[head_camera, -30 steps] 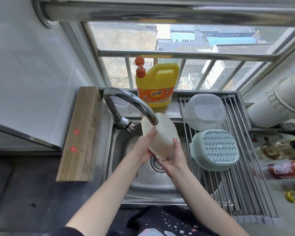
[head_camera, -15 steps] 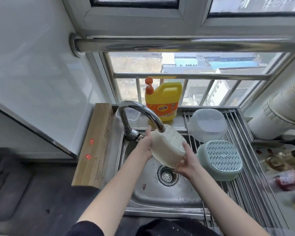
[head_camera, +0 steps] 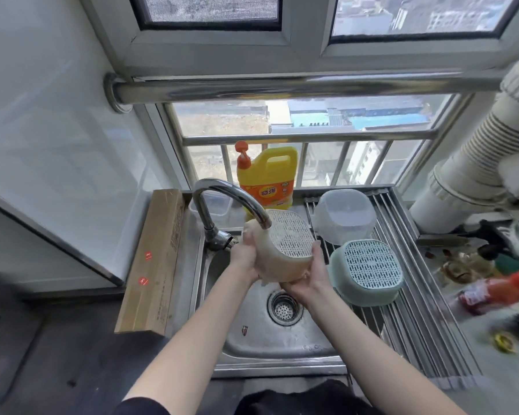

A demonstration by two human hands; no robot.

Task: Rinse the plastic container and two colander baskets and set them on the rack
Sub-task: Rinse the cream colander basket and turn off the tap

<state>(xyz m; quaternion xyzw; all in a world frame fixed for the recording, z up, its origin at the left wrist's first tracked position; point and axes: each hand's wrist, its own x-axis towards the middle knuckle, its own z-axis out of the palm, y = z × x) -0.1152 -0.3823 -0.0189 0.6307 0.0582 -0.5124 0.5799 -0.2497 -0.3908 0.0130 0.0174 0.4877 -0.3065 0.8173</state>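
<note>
I hold a cream colander basket [head_camera: 285, 245] under the faucet spout [head_camera: 237, 199], above the sink [head_camera: 264, 330]. Its perforated bottom is turned up and to the right. My left hand [head_camera: 246, 256] grips its left side and my right hand [head_camera: 307, 278] cups it from below on the right. A clear plastic container [head_camera: 345, 215] lies upside down at the far end of the roll-up rack [head_camera: 408, 310]. A pale green colander basket [head_camera: 369, 269] sits upside down on the rack in front of it.
A yellow detergent bottle [head_camera: 267, 178] stands on the sill behind the faucet. A long cardboard box [head_camera: 153, 259] lies left of the sink. A red bottle [head_camera: 498, 292] and other clutter lie on the counter at right. A white duct [head_camera: 474, 157] runs up the right side.
The camera has tilted upward, showing more window. The cream basket has risen a little toward the spout, with my right hand moving from its edge to underneath it.
</note>
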